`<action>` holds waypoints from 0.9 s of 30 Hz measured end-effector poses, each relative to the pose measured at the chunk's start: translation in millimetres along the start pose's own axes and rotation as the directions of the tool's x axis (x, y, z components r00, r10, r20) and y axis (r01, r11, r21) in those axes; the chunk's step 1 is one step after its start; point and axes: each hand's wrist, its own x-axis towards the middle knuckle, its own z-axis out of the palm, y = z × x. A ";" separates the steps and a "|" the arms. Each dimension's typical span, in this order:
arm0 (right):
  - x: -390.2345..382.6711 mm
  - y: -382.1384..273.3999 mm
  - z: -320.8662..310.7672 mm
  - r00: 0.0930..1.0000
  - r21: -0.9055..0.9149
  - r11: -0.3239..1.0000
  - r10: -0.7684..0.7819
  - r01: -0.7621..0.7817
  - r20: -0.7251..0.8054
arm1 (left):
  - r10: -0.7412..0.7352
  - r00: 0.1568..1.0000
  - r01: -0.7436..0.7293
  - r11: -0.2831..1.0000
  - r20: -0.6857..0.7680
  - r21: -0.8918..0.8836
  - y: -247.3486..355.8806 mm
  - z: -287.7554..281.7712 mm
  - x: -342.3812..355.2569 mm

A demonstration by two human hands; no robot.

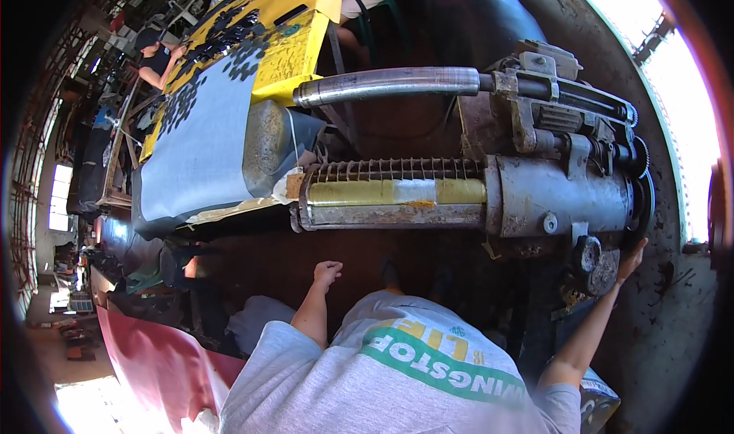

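A heavy metal roller machine (562, 193) with a long polished roller (390, 84) and a lower yellow roller (352, 193) lies across the view in front of me. My left hand (328, 273) hangs below the yellow roller, apart from it, its fingers loosely curled with nothing seen in them. On the right, my right hand (631, 260) is at the machine's end, close under the dark wheel (642, 197) and beside a round knob (589, 254). Its visible fingers are stretched out; whether they touch the machine is partly hidden.
A grey sheet (200, 140) and a yellow sheet (306, 52) with many dark cut pieces cover a long table at far left. A person (155, 58) works beside it; another sits at the top. A red sheet (153, 361) hangs at lower left. A wall (657, 128) borders the machine's right end.
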 end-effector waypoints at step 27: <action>39.5 -59.7 40.9 0.913 -0.331 0.862 -0.299 0.383 0.278 | -0.030 0.999 0.031 0.999 -0.030 0.029 8.2 -18.7 -13.3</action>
